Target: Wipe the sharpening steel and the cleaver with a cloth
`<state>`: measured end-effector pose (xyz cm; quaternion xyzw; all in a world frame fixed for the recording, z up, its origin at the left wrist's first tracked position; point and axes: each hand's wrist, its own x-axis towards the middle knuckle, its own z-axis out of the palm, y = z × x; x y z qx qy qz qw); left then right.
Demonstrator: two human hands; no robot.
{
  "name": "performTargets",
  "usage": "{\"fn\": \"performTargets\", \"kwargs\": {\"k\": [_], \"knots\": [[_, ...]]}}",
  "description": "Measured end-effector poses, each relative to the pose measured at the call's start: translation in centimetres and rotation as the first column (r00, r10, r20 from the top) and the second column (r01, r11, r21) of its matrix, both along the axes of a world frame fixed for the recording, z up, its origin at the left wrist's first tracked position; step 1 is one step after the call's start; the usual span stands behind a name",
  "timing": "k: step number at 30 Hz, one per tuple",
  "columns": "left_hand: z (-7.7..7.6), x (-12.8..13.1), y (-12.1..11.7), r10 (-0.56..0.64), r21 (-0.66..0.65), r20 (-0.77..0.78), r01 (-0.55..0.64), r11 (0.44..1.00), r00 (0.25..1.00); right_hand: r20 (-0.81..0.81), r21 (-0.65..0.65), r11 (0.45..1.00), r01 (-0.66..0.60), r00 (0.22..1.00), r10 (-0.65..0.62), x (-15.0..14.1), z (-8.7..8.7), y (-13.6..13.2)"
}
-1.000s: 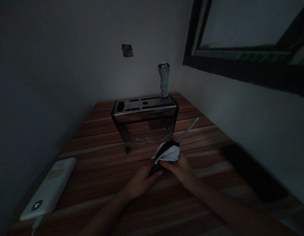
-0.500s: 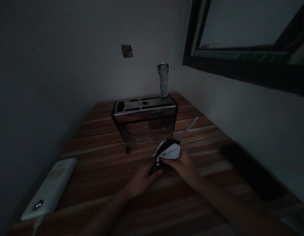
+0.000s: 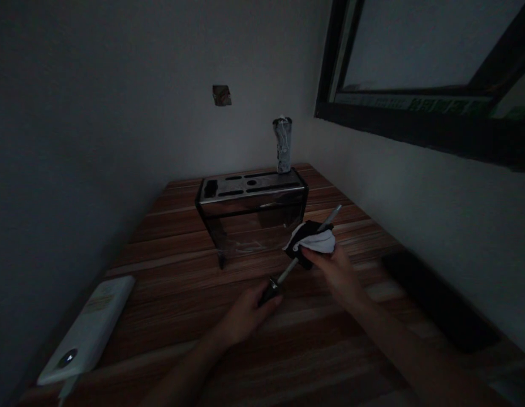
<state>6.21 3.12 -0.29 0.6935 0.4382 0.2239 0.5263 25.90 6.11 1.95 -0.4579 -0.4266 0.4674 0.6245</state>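
Observation:
My left hand (image 3: 248, 314) is closed around the black handle of a sharpening steel (image 3: 287, 272), whose grey rod points up and to the right. With my right hand (image 3: 336, 274) I pinch a black-and-white cloth (image 3: 317, 242) wrapped about the rod's upper half. The rod's tip sticks out beyond the cloth, and a bare stretch shows between cloth and handle. Just behind them stands a knife block (image 3: 266, 182) with a slotted metal top and see-through sides. A grey, mottled upright piece (image 3: 283, 147) rises from its right rear corner; its kind is unclear.
On the left lies a white box-like device (image 3: 88, 328) with a round button and a cable. A long dark object (image 3: 436, 299) lies along the right wall on the wood-grain table (image 3: 169, 305). A dark window frame (image 3: 398, 121) is above it.
My right hand and the cloth have slid up the rod, away from the handle, baring its lower part. My left hand keeps its grip nearly in place.

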Motion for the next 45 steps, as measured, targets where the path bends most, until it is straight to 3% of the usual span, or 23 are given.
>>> {"fn": "performTargets", "kwargs": {"k": [6, 15, 20, 25, 30, 37, 42, 45], "knots": [[0.3, 0.1, -0.1, -0.018, 0.01, -0.039, 0.019, 1.0, 0.999, -0.103, 0.075, 0.98, 0.183, 0.979, -0.175, 1.9, 0.6, 1.3], [-0.4, 0.0, -0.1, -0.057, 0.028, -0.058, 0.059, 0.998, 0.997, -0.242, 0.161, 0.918, 0.362, 0.916, -0.319, 4.2, 2.2, 2.5], [-0.2, 0.1, -0.1, -0.065, 0.02, -0.061, 0.067, 0.998, 0.996, -0.28, 0.21, 0.89, 0.404, 0.898, -0.341, 4.6, 2.3, 2.7], [0.0, 0.1, -0.2, -0.065, 0.01, -0.069, 0.066, 0.998, 0.995, -0.277, 0.199, 0.902, 0.384, 0.905, -0.324, 4.5, 2.0, 2.9], [0.0, 0.1, -0.1, -0.041, 0.005, -0.073, 0.042, 0.999, 0.996, -0.218, 0.107, 0.942, 0.318, 0.932, -0.29, 3.3, 1.2, 2.4], [0.1, 0.0, -0.1, -0.003, -0.004, -0.048, 0.003, 1.0, 0.999, -0.02, 0.02, 0.998, 0.062, 0.998, -0.061, -0.1, -0.5, 0.2], [0.0, 0.0, -0.3, 0.039, -0.038, -0.025, -0.04, 0.998, 0.999, 0.102, -0.099, 0.979, -0.179, 0.977, 0.188, -2.1, -1.6, -1.6], [-0.1, 0.0, -0.4, 0.039, -0.085, -0.046, -0.043, 0.995, 0.998, 0.114, -0.135, 0.963, -0.233, 0.962, 0.248, -2.8, -2.0, -2.3]]}}
